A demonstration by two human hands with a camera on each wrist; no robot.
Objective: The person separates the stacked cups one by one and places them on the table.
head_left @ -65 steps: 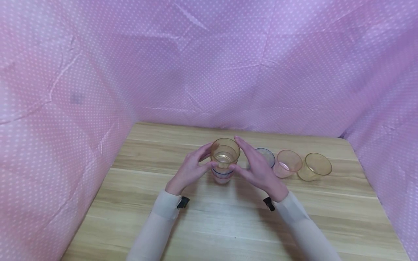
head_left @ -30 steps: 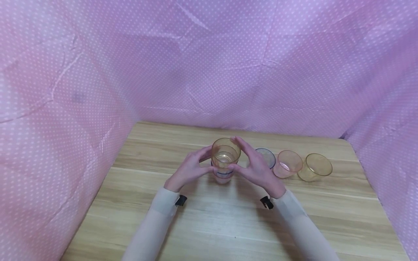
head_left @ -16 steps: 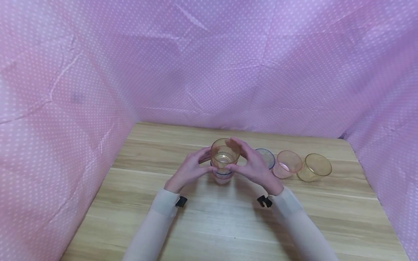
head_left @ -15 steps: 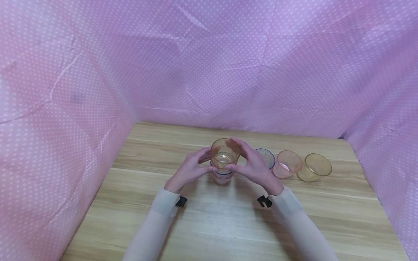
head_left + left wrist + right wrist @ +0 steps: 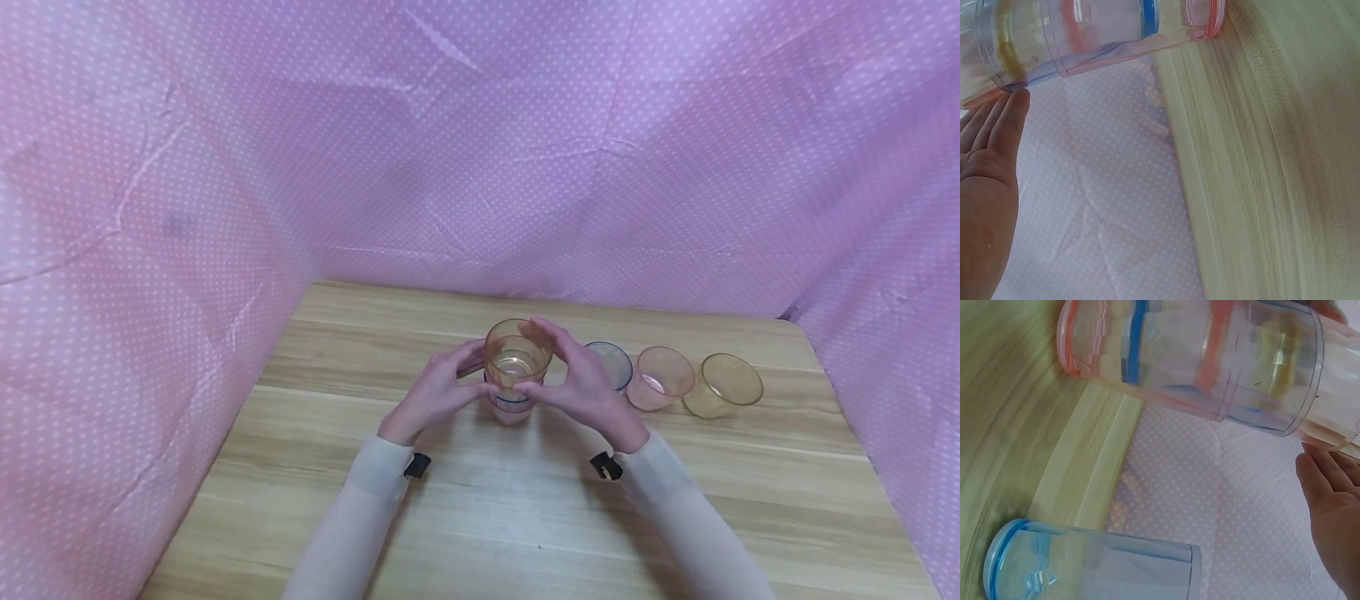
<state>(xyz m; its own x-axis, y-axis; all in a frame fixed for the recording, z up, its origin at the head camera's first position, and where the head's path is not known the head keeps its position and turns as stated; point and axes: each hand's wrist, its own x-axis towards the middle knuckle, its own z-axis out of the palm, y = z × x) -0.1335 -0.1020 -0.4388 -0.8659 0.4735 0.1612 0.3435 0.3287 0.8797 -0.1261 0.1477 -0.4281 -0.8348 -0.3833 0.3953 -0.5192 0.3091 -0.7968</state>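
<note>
A stack of nested clear plastic cups (image 5: 513,407) stands upright on the wooden table, an amber-yellow cup (image 5: 516,343) at the top. Pink, blue, pink-red and yellow bases show through the walls in the left wrist view, pink lowest. My left hand (image 5: 433,388) holds the upper stack from the left, thumb in front and fingers behind. From the other side my right hand (image 5: 591,388) holds it the same way, its thumb close to the left thumb. Both sets of fingers (image 5: 1007,119) touch near the upper rims. The right hand partly covers a blue-rimmed cup (image 5: 617,360).
To the right, a pink cup (image 5: 663,377) and a yellow cup (image 5: 723,385) stand in a row with the blue-rimmed one, mouths up. The wooden table (image 5: 480,517) ends at a pink dotted cloth (image 5: 480,167) hanging at the back and sides.
My right hand has moved slightly left and its fingers and thumb have closed in on the stack. The left thumb sits slightly lower. The stack and the other cups stay in place.
</note>
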